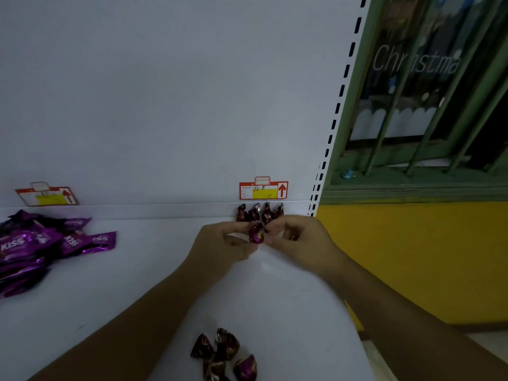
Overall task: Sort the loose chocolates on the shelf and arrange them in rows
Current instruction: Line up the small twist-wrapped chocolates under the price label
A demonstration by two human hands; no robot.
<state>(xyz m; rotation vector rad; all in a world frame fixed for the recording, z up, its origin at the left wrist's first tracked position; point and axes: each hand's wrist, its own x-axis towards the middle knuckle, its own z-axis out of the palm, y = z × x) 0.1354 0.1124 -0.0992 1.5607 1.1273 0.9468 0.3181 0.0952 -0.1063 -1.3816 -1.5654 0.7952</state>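
Crowding the held chocolate (256, 234), 4 wrapped chocolates (259, 212) line the back wall (165, 105).

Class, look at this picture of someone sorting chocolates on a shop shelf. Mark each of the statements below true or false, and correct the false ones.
1. Both hands hold one wrapped chocolate between them. True: the left hand and the right hand meet on it.
2. A row of chocolates stands at the back of the shelf, under a price tag. True.
3. The purple packets lie on the right side of the shelf. False: they are piled on the left.
4. No loose chocolates remain to be sorted. False: a small pile of chocolates lies near the shelf's front edge.
5. The shelf is black. False: it is white.
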